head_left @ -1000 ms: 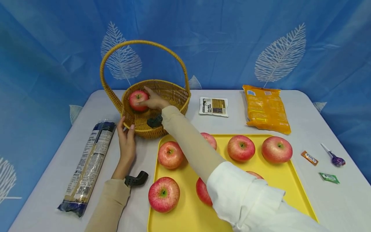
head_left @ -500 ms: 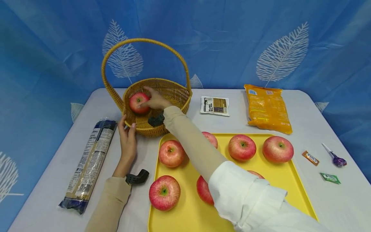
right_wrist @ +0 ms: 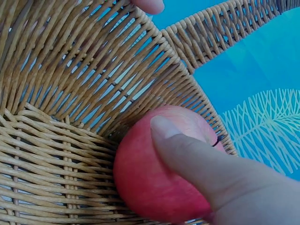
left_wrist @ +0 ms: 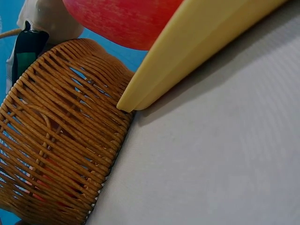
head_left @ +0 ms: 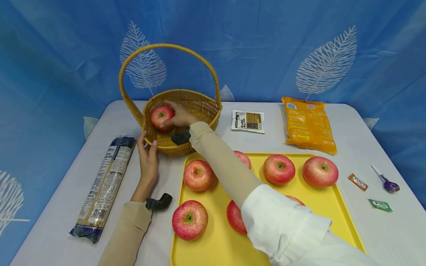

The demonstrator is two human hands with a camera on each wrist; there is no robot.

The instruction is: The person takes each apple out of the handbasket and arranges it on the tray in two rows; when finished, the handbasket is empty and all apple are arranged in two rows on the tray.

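Observation:
A wicker basket (head_left: 179, 149) with a tall hooped handle stands at the back left. Inside it, at the left end, sits a red apple (head_left: 161, 117). My right hand (head_left: 181, 115) reaches over the rim and grips this apple, its thumb (right_wrist: 187, 152) across the near side in the right wrist view; the fingers behind the apple are hidden there. My left hand (head_left: 148, 162) holds the basket's front left rim, with thumb and forefinger spread. Several more apples, among them a front left one (head_left: 189, 220), lie on a yellow tray (head_left: 213, 255), partly covered by my right arm.
Left of my left arm lies a long clear packet (head_left: 104, 188) with dark blue ends. Along the back are a small white pouch (head_left: 247, 121) and an orange bag (head_left: 309, 125). Two small wrapped sweets, one orange (head_left: 358, 182), one green (head_left: 380, 205), and a lollipop (head_left: 389, 184) lie at right.
The whole scene has drifted slightly to the right in the head view. Both hands keep their places on the apple and the basket.

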